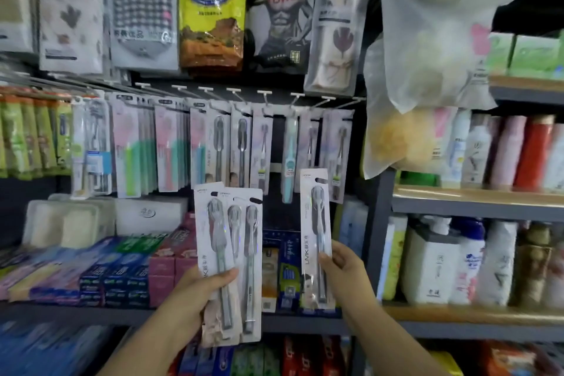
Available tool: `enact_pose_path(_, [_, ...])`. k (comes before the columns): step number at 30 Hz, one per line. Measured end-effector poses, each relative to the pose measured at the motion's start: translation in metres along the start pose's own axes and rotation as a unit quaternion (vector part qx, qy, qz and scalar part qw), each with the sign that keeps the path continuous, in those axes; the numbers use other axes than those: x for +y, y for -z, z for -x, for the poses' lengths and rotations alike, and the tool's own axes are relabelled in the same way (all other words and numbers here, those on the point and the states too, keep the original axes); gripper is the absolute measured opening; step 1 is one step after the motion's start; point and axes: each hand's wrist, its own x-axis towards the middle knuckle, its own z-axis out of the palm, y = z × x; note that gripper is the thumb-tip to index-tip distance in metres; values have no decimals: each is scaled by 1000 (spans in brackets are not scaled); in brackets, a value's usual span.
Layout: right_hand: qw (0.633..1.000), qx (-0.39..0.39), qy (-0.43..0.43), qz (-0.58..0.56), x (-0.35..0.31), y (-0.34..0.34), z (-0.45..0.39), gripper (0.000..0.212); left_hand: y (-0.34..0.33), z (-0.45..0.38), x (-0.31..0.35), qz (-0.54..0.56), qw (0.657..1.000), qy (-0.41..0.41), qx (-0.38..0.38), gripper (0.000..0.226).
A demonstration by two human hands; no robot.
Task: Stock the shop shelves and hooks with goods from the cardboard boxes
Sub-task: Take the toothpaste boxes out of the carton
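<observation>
Your left hand [200, 287] grips a fanned stack of glossy white carded toothbrush packs [232, 262]. Your right hand [341, 265] pinches one flat white carded toothbrush pack [316, 235], upright below the metal hooks [265, 94].

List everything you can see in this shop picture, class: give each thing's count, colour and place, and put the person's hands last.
Held toothbrush packs: a few, fanned, pale, lower centre.
Single toothbrush pack: one, pale, right of them.
Hooks: a row, white, centre.
Hanging toothbrush packs: many, pink, green, grey, under hooks.
Toothpaste boxes: many, blue, pink, lower left shelf.
Bottles: many, mostly white, right shelves.
Left hand: grips the fanned packs.
Right hand: pinches the single pack.
</observation>
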Motion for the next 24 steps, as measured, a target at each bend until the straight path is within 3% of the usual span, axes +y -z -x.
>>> enact_pose_path(3, [1000,21,-3,20,-6,10,-18,11,-19,-7,11,-9,1000,-9,-10,17])
enact_pose_path(6, [999,29,-5,44,-11,13,-36,28,-30,-15,19,-20,1000,-18,-14,13])
enact_pose_path(11, [995,43,-12,89,-25,13,-70,34,-30,-38,33,-43,999,-6,-5,23])
enact_pose_path(15, [991,79,-7,103,-39,5,-103,32,-27,-58,50,-54,998,-15,-27,46])
enact_pose_path(19, [989,93,12,117,-54,-3,-135,30,-19,-80,63,-74,996,-17,-40,33])
enact_pose_path(24, [985,108,25,131,-68,-14,-167,29,-8,-111,75,-59,997,-15,-44,45])
